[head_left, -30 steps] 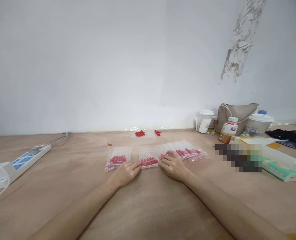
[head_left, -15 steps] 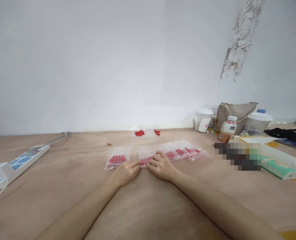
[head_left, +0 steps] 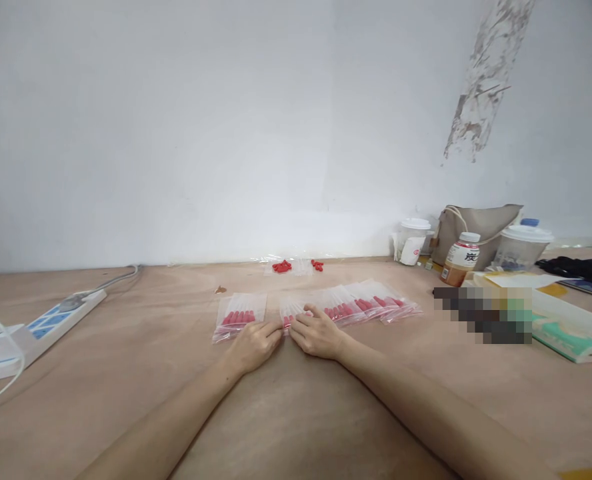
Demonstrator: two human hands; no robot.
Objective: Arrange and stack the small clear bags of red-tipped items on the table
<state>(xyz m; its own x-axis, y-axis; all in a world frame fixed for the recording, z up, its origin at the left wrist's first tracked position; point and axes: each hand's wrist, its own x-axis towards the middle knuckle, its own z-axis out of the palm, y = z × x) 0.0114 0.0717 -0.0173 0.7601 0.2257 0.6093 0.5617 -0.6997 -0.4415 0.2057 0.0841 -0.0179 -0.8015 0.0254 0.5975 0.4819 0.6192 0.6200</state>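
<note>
Curling over the near edge of the middle bag (head_left: 290, 305), our right hand (head_left: 320, 335) covered much of its right side. Our left hand (head_left: 257, 345) lay with bent fingers at the same bag's near left corner, its fingertips touching the plastic or just beside it. We could not tell whether either hand pinched the bag or merely pressed on it, since the fingertips were partly hidden and too small to read.

The middle bag lay flat on the counter (head_left: 296, 420), with small red pieces (head_left: 287, 323) gathered toward its near edge. We judged it light and limp, its smooth plastic likely to slide easily and to crease if pushed; the pieces inside seemed firmer but apt to shift. The best hold, we thought, was a gentle pinch at the near corners, with flat fingers steadying the contents.

Left of the middle bag, near but apart, lay another filled bag (head_left: 241, 305). Right of the middle bag, a fanned row of filled bags (head_left: 366, 292) overlapped. Beyond the middle bag, we saw two red clusters (head_left: 282, 267) near the wall (head_left: 256, 133). Well to its right stood a lidded cup (head_left: 411, 248) and a bottle (head_left: 460, 261); well to its left lay a power strip (head_left: 71, 322).
</note>
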